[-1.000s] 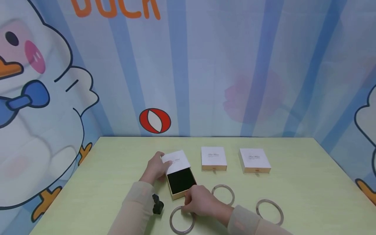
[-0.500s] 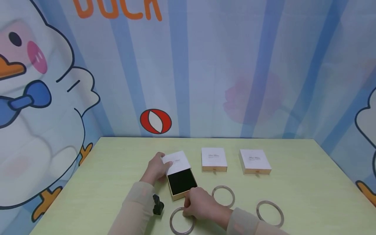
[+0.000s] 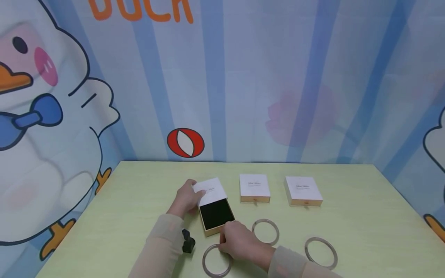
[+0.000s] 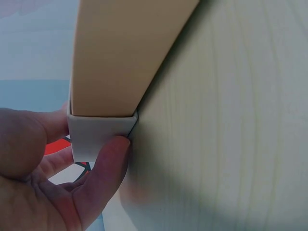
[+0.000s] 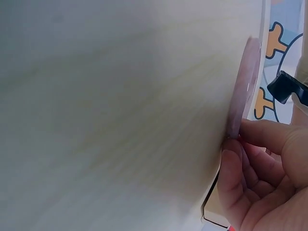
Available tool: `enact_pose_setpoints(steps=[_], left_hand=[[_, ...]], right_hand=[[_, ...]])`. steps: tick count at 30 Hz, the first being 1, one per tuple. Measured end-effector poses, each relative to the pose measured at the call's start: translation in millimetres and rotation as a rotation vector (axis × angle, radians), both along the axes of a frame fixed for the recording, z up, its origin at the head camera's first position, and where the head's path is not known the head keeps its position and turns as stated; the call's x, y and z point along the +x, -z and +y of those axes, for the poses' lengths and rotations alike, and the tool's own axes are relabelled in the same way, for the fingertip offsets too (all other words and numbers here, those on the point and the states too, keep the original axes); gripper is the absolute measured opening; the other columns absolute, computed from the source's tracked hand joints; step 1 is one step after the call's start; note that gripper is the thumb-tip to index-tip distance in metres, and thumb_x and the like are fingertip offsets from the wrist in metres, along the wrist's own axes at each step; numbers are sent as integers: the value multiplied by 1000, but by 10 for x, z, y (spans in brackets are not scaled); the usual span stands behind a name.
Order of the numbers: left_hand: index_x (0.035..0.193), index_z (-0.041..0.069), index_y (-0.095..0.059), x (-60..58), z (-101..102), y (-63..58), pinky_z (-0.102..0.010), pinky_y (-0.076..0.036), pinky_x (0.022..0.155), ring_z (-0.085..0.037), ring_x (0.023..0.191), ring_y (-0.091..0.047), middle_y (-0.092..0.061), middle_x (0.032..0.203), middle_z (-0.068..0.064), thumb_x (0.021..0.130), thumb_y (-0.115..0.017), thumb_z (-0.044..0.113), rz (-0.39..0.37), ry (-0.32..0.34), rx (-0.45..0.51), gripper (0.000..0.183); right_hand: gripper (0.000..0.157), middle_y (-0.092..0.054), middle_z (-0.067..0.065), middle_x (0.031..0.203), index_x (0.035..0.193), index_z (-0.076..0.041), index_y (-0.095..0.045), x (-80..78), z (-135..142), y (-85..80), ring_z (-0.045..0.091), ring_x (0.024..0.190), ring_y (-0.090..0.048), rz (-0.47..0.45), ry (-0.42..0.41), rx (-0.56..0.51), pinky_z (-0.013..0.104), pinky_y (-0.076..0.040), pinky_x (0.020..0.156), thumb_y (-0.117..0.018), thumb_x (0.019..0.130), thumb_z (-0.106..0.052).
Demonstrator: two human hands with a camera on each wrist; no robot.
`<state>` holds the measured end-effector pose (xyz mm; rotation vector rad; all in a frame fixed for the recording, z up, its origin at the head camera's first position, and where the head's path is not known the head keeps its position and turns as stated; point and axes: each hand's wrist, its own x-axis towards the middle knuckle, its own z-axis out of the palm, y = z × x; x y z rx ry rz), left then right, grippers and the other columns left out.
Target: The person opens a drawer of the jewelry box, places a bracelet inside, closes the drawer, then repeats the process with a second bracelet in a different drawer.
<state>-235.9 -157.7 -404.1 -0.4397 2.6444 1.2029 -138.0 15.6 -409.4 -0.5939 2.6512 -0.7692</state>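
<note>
My left hand [image 3: 185, 197] grips the white sleeve [image 3: 210, 190] of a jewelry box; in the left wrist view its thumb and fingers hold the sleeve's end. The box's drawer [image 3: 216, 216] is pulled partway out towards me, showing a dark lining with nothing on it. Just in front of the box, my right hand [image 3: 240, 241] pinches the right side of a greyish bangle [image 3: 204, 259]. Seen from the right wrist, that bangle [image 5: 243, 86] lies low at the tabletop, its near end between thumb and fingers. The fingertips are partly hidden in the head view.
Two closed white boxes, one in the middle [image 3: 255, 185] and one to the right [image 3: 303, 188], stand further back. Two more bangles, a nearer one [image 3: 255, 222] and one further right [image 3: 333, 247], lie on the pale table [image 3: 365, 216]. A printed cloth [image 3: 243, 77] hangs behind.
</note>
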Motion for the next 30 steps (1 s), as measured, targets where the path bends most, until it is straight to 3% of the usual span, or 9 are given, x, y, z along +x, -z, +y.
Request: enact_pose_setpoints(steps=[23,30], left_hand=[[141,10,-35,-2,16,3,-26,-47,48,-22,60,-57,-52,120,-20,93,-60,24,-10,-12,-1,56],[140,11,-36,-11,13,7,-26,-47,48,-23,60,-57,-52,120,-20,93,-60,25,-13,-19,6,55]], right_hand=[[18,-53,-6,59,64,-15,-63,-14,24,0,8,53,-47,37,12,3,20,-39,46,-72,78,-12],[13,-54,-5,60,67,-14,-66,-11,19,-17,8,55,-48,1,11,21,20,-41,48,-72,79,-12]])
